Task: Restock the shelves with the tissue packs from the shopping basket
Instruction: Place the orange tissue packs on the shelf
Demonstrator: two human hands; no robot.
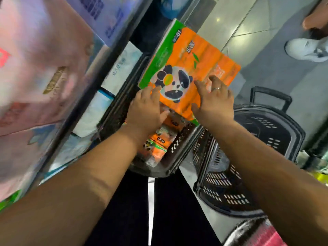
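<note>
A large orange and green tissue pack [188,63] with a panda face lies tilted over a black shopping basket [113,105]. My left hand [147,105] holds the pack's near left corner, fingers on top and thumb at the lower edge. My right hand [213,100], with a ring on one finger, rests on the pack's near right part with curled fingers. Under the pack, inside the basket, lies a smaller orange tissue pack [158,141].
Shelves at the left hold pink tissue packs [35,68] and white and blue packs [122,66]. A second black basket [230,173] stands to the right with a trolley handle [271,96] behind it. Another person's white shoe [307,48] is on the tiled floor at top right.
</note>
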